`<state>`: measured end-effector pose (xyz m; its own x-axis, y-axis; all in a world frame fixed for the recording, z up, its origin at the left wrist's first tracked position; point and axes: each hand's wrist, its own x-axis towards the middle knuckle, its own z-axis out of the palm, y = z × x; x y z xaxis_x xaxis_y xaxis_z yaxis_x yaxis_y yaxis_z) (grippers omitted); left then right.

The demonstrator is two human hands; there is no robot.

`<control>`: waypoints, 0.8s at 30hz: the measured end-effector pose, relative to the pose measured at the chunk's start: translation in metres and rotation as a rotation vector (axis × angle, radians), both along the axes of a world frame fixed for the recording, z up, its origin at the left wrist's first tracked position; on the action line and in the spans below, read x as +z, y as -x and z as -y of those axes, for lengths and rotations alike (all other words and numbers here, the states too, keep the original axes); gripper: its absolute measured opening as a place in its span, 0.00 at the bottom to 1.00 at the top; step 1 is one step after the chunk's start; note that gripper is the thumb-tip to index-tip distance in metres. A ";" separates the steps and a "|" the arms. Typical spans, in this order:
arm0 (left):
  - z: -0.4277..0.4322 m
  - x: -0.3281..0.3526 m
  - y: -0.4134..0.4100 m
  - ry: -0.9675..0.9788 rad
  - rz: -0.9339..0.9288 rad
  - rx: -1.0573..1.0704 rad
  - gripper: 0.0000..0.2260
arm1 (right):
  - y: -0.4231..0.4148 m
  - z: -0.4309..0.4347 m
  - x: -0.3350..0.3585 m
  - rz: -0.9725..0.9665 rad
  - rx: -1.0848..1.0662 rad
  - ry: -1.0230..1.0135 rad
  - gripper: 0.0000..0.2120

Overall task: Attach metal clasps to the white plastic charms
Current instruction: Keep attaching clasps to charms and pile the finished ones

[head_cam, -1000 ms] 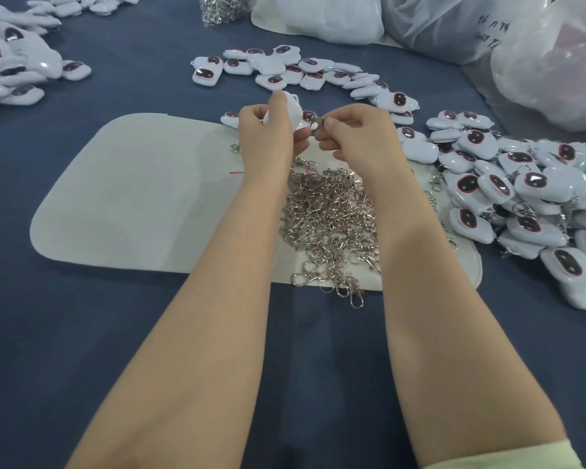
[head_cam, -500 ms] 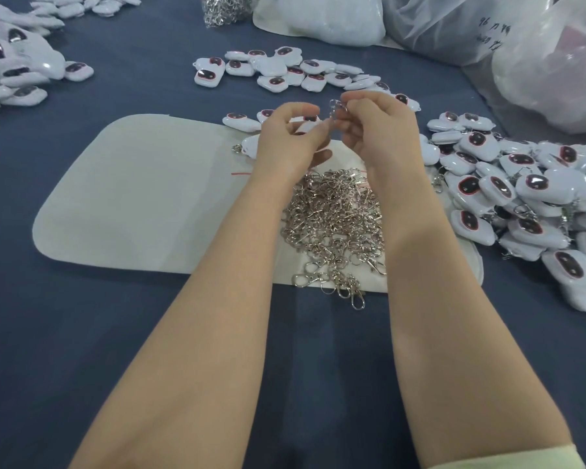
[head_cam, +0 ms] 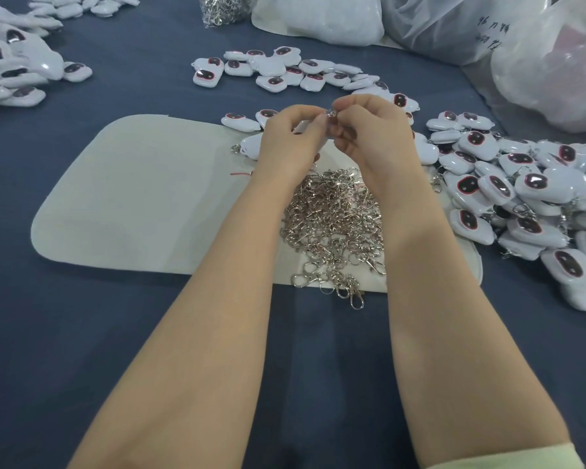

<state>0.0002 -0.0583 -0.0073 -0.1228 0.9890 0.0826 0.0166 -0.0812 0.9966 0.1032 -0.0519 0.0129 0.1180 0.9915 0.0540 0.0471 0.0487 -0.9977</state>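
My left hand [head_cam: 290, 140] and my right hand [head_cam: 374, 130] meet fingertip to fingertip above the far edge of the white mat [head_cam: 142, 198]. Between the fingertips my right hand pinches a small metal clasp [head_cam: 330, 113], and my left thumb and forefinger touch it too. My left fingers curl round a white charm that is almost wholly hidden inside the hand. A heap of loose metal clasps [head_cam: 332, 218] lies on the mat under my wrists. White charms with dark red-rimmed faces [head_cam: 521, 198] are piled to the right.
More charms lie in a row at the back [head_cam: 278, 71] and in a pile at the far left [head_cam: 14, 72]. A small bag of clasps [head_cam: 222, 8] and big plastic bags [head_cam: 538, 55] stand along the back and right. The table is covered in dark blue cloth [head_cam: 82, 333].
Both hands dropped slightly and drew together. The white charm, seen standing in my left hand a second ago, has turned into the palm; the clasp now sits between both sets of fingertips.
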 end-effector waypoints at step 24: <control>-0.003 -0.005 0.003 -0.077 -0.244 0.163 0.02 | 0.004 -0.004 -0.009 0.476 -0.033 -0.152 0.11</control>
